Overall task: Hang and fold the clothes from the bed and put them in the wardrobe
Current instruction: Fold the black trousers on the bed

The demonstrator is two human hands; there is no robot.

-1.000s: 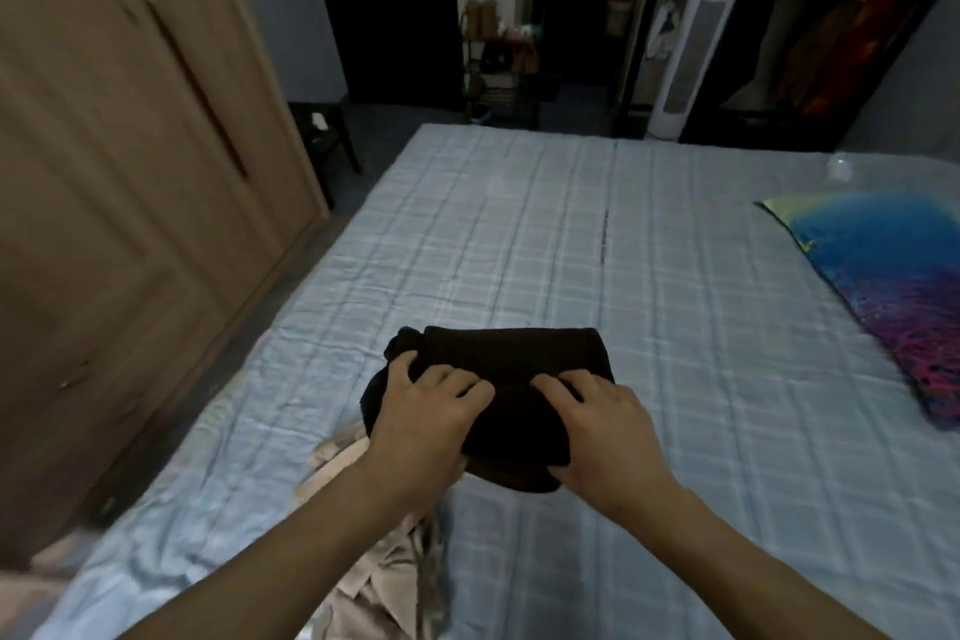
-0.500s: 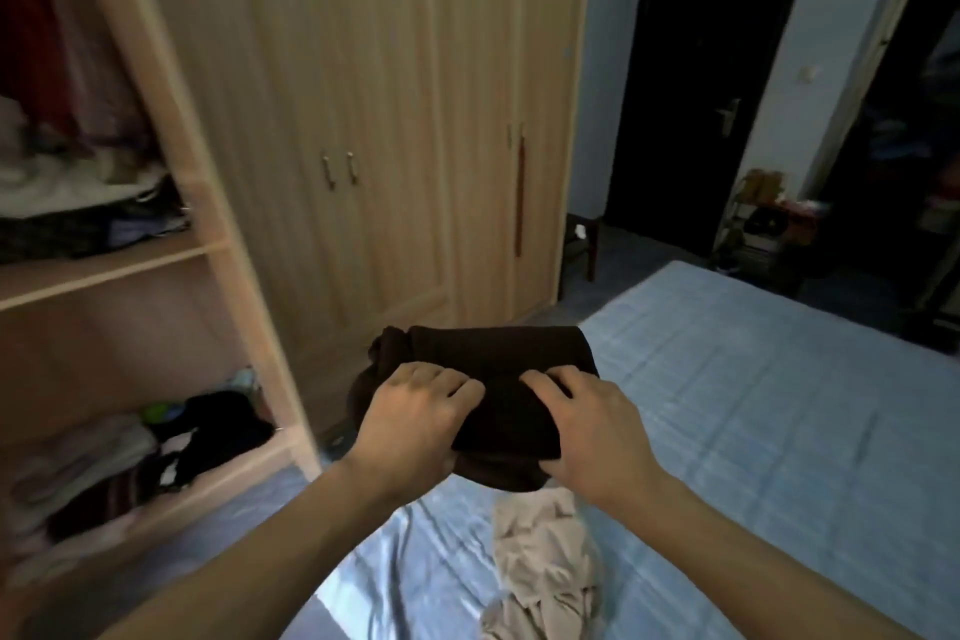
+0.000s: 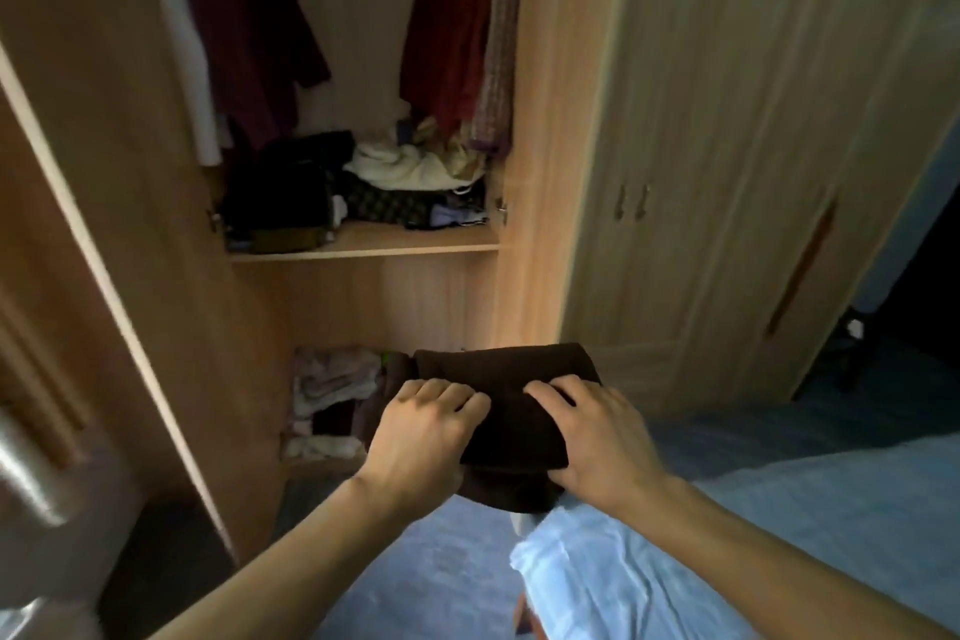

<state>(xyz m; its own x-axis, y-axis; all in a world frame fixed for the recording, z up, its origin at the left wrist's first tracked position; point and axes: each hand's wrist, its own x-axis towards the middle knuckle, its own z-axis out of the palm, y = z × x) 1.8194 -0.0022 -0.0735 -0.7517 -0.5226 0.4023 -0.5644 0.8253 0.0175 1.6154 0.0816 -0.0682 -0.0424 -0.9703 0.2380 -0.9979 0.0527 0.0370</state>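
Observation:
A folded dark brown garment (image 3: 511,390) is held in the air between both hands, in front of the open wardrobe (image 3: 540,146). My left hand (image 3: 423,437) grips its left side and my right hand (image 3: 597,431) grips its right side, thumbs underneath. The wardrobe's middle shelf (image 3: 395,242) carries piled clothes, with red and maroon garments (image 3: 457,26) hanging above. Lower down, a stack of light folded clothes (image 3: 327,395) lies just left of the bundle. The corner of the bed (image 3: 701,561) with its pale blue sheet sits at lower right.
The open wardrobe door (image 3: 78,276) stands at the left, close to my left arm. Closed wardrobe doors (image 3: 727,172) with small handles fill the right. Blue-grey floor (image 3: 441,577) lies between the bed and the wardrobe. A dark doorway (image 3: 930,307) is at the far right.
The view has swung left from the bed to the open wardrobe. Both hands kept their grip on the dark garment and carried it off the bed toward the lower shelves.

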